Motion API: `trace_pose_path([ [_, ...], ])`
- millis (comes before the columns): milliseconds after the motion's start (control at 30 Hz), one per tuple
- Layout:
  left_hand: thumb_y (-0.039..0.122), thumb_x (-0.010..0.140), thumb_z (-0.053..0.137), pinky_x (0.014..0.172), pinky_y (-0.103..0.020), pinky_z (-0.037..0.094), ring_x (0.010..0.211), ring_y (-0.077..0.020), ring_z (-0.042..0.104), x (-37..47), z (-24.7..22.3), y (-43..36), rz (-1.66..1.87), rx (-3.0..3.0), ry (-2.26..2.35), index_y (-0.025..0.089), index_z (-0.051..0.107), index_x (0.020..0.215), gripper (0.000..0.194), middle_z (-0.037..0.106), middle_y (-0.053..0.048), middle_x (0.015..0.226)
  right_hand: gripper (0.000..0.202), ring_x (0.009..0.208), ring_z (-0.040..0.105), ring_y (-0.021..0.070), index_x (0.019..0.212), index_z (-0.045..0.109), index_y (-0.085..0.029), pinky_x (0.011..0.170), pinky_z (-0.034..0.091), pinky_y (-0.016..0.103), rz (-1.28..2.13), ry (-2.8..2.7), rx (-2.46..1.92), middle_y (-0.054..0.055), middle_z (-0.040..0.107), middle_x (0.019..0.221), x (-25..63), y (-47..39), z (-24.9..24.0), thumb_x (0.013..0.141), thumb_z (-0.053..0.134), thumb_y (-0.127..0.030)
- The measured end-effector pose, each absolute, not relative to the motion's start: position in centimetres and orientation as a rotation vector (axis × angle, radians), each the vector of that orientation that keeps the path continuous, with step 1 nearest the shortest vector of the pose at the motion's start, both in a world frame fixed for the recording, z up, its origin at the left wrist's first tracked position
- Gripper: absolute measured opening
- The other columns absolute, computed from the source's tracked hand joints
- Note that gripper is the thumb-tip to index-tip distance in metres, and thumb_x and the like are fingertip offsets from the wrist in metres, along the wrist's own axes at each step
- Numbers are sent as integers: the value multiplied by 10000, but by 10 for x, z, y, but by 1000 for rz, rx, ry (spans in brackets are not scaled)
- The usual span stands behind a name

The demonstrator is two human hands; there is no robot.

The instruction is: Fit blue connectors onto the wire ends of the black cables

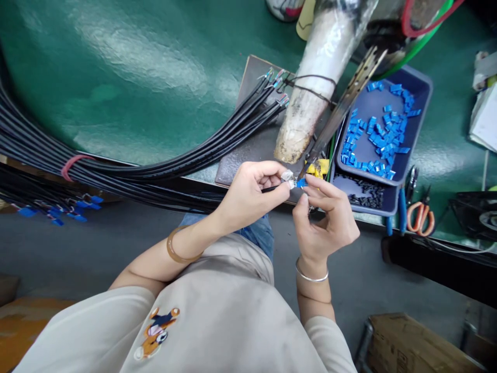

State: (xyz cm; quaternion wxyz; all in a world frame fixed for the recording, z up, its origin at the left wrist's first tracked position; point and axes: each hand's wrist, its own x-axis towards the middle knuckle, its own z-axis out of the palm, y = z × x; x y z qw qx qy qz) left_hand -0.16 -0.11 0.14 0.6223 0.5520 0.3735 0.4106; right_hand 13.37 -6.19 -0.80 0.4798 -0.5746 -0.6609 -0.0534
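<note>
Left hand's fingers pinch the black cable; right hand's fingers grip the blue connector beside the metal tool's tip; steady hands, wires kept straight, serve best.

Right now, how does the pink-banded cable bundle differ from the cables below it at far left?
Ends: the banded bundle shows thin wires at its visible tips; the far-left cables carry blue connectors.
Place: the banded bundle's tips lie over the dark board; the far-left cables' tips show beyond the bench edge.
Shared: both are bunches of black cable.
</note>
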Motion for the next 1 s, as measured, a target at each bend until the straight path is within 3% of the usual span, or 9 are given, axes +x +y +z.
trace_pose_path([
  [200, 141, 780, 640, 481, -169, 336, 542, -47, 384, -1, 0, -1, 942, 1309, 864, 119, 633, 711, 72, 488, 32, 602, 180, 913, 742, 158, 869, 640, -194, 805, 651, 299, -158, -1630, -1420, 37, 762, 1008, 136, -61, -9, 773, 716, -62],
  [367, 157, 789, 645, 568, -181, 425, 630, -74, 496, -2, 0, -3, 1013, 1396, 866, 133, 634, 714, 79, 572, -2, 698, 203, 874, 745, 149, 890, 665, -207, 789, 662, 298, -160, -1621, -1419, 29, 751, 1054, 133, -61, -3, 770, 730, -58],
  [700, 181, 811, 641, 489, -175, 329, 550, -53, 394, -7, -2, -4, 861, 1256, 836, 129, 624, 711, 114, 484, 25, 617, 178, 816, 759, 137, 839, 585, -210, 748, 655, 257, -242, -1705, -1415, 28, 767, 1036, 134, -67, -8, 788, 696, -80],
  [867, 206, 819, 655, 495, -170, 344, 552, -49, 411, -9, 0, -10, 805, 1208, 772, 111, 646, 753, 116, 514, 22, 639, 148, 791, 755, 144, 848, 613, -209, 725, 636, 274, -134, -1604, -1420, 9, 774, 940, 137, -70, -2, 798, 694, -96],
  [1000, 222, 826, 669, 560, -190, 425, 616, -76, 505, -13, -5, -19, 814, 1269, 775, 100, 709, 836, 129, 614, -24, 733, 94, 789, 761, 179, 849, 613, -202, 717, 635, 341, -40, -1420, -1427, 6, 761, 894, 143, -71, 1, 830, 671, -131],
])
